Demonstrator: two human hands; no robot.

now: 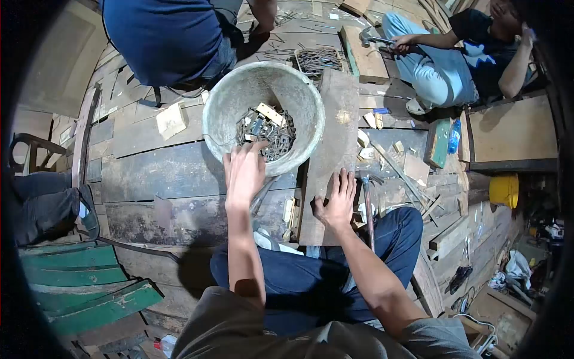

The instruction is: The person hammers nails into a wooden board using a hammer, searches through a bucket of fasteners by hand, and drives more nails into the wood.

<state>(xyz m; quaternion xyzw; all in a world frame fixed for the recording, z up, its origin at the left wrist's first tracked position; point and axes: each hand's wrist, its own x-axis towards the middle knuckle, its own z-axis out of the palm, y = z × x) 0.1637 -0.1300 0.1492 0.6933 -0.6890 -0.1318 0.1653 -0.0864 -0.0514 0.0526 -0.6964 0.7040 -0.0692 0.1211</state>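
Inside the round, scuffed bucket (306,113) lie jumbled, dark metal pieces (280,140).

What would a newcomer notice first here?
Probably the big pale bucket at upper centre, with dark metal pieces heaped in its bottom and the left hand over its near rim. Beside it, the right hand rests on a long wooden plank. The bright yellow container stands out at far right.
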